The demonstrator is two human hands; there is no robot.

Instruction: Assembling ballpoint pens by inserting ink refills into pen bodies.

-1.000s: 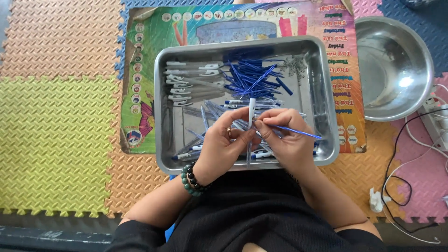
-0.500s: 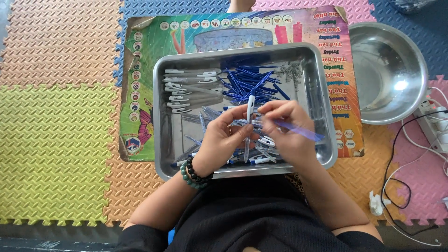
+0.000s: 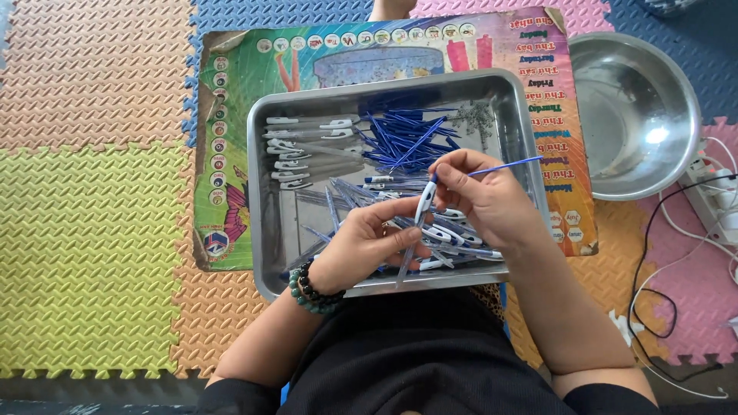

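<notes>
A single printed sign shows: a colourful poster [image 3: 238, 115] lying flat on the foam floor mats [image 3: 92, 192], under the metal tray [image 3: 265, 230]. It is rectangular, mostly green with a pink and orange right side, a blue underwater picture at its far edge, a row of small round pictures, and worn, torn edges.

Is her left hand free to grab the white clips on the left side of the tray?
Probably not yet: the left hand holds a pen barrel, though nothing blocks the white clips.
</notes>
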